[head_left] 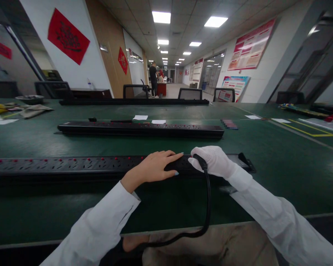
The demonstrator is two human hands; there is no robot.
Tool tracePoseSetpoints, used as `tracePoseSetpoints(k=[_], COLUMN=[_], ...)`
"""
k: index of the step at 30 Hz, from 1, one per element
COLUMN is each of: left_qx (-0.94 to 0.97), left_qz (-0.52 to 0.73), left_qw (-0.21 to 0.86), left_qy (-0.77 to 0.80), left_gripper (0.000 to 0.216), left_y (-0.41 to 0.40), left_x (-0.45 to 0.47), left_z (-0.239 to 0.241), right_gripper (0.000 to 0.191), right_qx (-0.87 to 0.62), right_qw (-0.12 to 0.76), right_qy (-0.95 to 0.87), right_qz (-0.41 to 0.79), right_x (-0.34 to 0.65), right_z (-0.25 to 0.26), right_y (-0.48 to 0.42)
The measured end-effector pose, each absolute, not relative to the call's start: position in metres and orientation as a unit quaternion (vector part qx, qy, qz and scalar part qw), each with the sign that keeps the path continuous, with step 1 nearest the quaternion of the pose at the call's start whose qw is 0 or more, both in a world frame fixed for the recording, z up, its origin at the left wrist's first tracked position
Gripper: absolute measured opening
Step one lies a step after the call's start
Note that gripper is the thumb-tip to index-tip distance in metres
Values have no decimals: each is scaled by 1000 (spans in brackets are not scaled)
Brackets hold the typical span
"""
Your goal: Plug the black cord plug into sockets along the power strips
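1. The long black strip [80, 165] lay across the near part of the green table [283, 181], directly in front of the person, socket face up. Its left end ran out of view; its right end, with a raised end piece [244, 161], showed just beyond the gloved hand.
2. The bare left hand [155, 167] rested on the strip, palm down, with thumb and forefinger spread wide and nothing gripped between them.
3. The right hand [212, 160], in a white glove, had its fingers closed around a black plug [201, 162], held at the strip toward its right end. The plug's cord [208, 207] hung over the near table edge.
4. As to progress, the plug had reached the strip, but whether its pins were seated could not be told, since the glove hid the contact.
5. Left of the bare hand, the visible sockets held no plug, and a row of small red parts [60, 160] ran along their far side. The sockets under the hands could not be checked.
6. A second strip [141, 130] lay farther back, apart from both hands, with no plug visible in it; a dark long piece [133, 102] lay beyond that. Judging by this layout, work was in hand on the nearest strip only, and its completion could not be confirmed.
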State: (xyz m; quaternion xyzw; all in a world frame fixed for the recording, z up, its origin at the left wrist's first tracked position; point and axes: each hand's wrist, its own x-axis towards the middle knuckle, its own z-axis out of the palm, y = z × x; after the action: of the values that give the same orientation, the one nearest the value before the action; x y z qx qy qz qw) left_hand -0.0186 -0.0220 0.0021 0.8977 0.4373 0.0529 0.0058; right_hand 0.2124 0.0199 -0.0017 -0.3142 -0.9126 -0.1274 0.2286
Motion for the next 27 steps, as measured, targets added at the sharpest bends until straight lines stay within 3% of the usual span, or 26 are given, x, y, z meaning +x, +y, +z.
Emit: tracePoseSetpoints(k=[27], left_qx=[891], left_qz=[51], left_qw=[52], left_qy=[448], left_gripper=[59], left_y=[-20], left_x=[-19], left_z=[3], right_gripper=[26], right_qx=[-310], right_qw=[234], right_qy=[-913], right_qz=[-120], right_x=[212], right_z=[0], right_y=[19])
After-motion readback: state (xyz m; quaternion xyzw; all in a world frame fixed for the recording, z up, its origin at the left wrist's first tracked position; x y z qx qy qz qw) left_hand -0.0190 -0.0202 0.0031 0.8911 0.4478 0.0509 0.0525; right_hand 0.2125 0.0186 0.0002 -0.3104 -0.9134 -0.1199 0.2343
